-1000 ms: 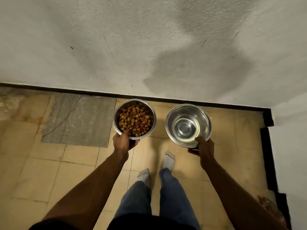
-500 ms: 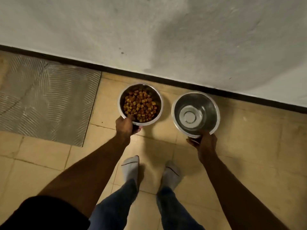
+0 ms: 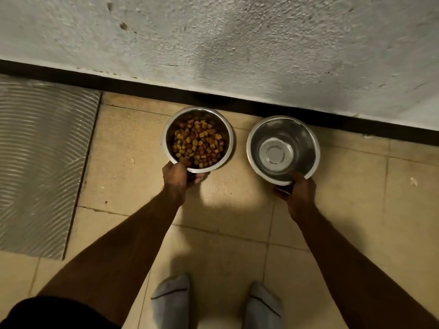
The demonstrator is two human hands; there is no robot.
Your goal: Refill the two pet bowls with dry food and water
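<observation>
Left hand (image 3: 177,174) grips the kibble bowl (image 3: 171,129); right hand (image 3: 300,189) grips the water bowl (image 3: 316,148).

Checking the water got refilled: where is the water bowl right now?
In the head view, the water bowl is right of centre, near the black skirting, beside the food bowl, its near rim held by the right hand.

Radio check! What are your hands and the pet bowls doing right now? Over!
Left hand grips food bowl rim, kibble inside. Right hand grips water bowl rim. Both low by the wall; nothing in the way.
</observation>
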